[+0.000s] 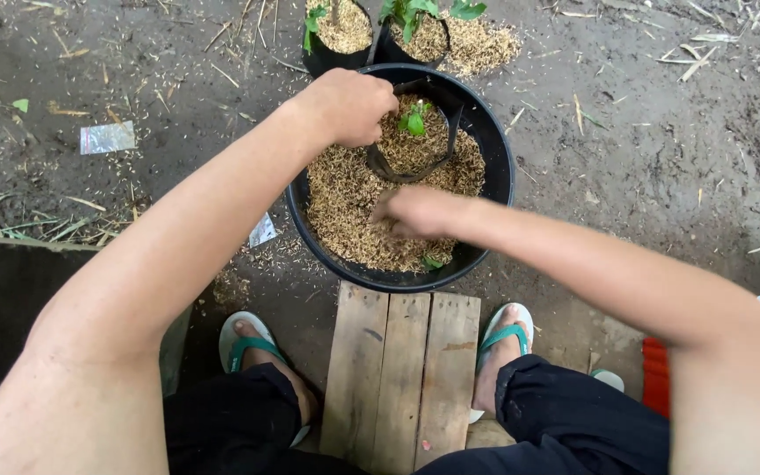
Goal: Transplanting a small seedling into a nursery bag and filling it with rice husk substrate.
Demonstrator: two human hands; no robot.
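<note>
A large black round tub (496,145) sits on the dirt, partly filled with tan rice husks (345,211). Inside it stands a small black grow bag (415,167) holding husk and a green seedling (414,119). My left hand (349,104) is closed on the bag's near-left rim. My right hand (415,213) lies palm down in the loose husks just in front of the bag, fingers partly buried. Whether it holds husk is hidden.
Two more black grow bags with seedlings (336,31) (417,26) stand behind the tub, with spilled husk (484,44) beside them. A wooden plank board (402,369) lies between my feet in green sandals (244,347) (501,339). Muddy ground surrounds everything.
</note>
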